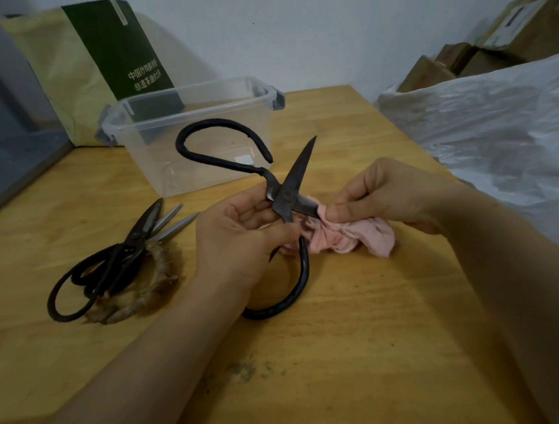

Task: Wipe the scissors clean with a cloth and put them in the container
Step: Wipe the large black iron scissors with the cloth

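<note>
The left hand [241, 235] is gripping the opened black iron scissors [295, 176] at their pivot above the wooden surface [339, 336]; the right hand [382, 195] is pinching a crumpled pink cloth [352, 238] around one blade.

The left hand [241, 235] grips open black scissors [285, 195] near the pivot. The right hand [385, 192] pinches a pink cloth [352, 238] round one blade. A clear container [207, 170] stands beyond the hands, and other scissors [121, 255] lie left of them on the table [340, 352].
</note>
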Demonstrator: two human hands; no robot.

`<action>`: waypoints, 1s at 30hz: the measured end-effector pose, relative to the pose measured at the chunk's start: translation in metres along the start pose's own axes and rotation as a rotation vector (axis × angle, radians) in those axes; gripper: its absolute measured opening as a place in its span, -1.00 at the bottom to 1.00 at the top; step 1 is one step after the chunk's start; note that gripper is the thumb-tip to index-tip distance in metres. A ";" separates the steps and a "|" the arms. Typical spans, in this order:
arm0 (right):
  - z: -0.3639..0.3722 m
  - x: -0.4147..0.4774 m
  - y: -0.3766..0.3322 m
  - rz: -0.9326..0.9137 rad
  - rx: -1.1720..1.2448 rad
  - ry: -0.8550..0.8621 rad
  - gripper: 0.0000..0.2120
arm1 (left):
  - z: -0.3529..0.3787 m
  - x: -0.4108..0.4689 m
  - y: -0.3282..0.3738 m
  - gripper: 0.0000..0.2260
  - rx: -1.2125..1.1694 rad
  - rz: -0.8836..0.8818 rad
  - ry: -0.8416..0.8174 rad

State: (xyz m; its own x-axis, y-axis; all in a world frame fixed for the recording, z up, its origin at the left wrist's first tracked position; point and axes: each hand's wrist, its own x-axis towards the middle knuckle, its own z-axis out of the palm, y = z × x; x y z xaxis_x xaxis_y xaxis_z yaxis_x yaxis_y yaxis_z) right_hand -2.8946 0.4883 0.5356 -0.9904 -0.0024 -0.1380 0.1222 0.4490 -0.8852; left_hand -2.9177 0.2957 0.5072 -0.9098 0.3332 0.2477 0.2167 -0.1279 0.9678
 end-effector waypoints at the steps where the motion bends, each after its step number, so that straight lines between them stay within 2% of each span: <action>1: -0.002 -0.002 0.001 0.005 -0.020 -0.004 -0.71 | 0.000 -0.001 0.000 -0.60 0.002 -0.003 0.004; 8: 0.023 0.013 -0.008 -0.096 0.140 0.133 -0.79 | 0.002 0.000 -0.001 -0.60 -0.013 -0.014 0.009; 13: -0.001 -0.001 0.002 -0.003 -0.019 0.004 -0.72 | 0.001 0.001 -0.002 -0.59 -0.019 -0.014 0.038; 15: 0.000 -0.001 0.003 -0.023 -0.004 0.020 -0.71 | 0.001 0.001 -0.003 -0.62 -0.001 -0.013 0.032; 20: 0.025 0.016 -0.009 -0.103 0.128 0.163 -0.92 | 0.001 0.000 -0.004 -0.57 0.004 -0.014 0.029; 23: 0.018 0.012 -0.007 -0.081 0.052 0.126 -0.89 | 0.002 0.001 -0.004 -0.55 0.008 -0.008 0.056; 27: -0.001 0.001 0.001 -0.027 0.000 0.033 -0.74 | 0.003 0.002 -0.004 -0.58 -0.011 -0.011 0.049; 30: 0.008 0.006 -0.001 -0.056 0.054 0.060 -0.83 | 0.002 0.001 -0.004 -0.60 0.005 -0.004 0.037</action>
State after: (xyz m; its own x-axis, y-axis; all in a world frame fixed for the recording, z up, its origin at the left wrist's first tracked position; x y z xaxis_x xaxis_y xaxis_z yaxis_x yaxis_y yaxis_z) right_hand -2.8998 0.4813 0.5321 -0.9977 0.0279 -0.0622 0.0681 0.4004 -0.9138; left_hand -2.9187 0.2984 0.5036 -0.9231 0.2988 0.2421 0.2148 -0.1216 0.9691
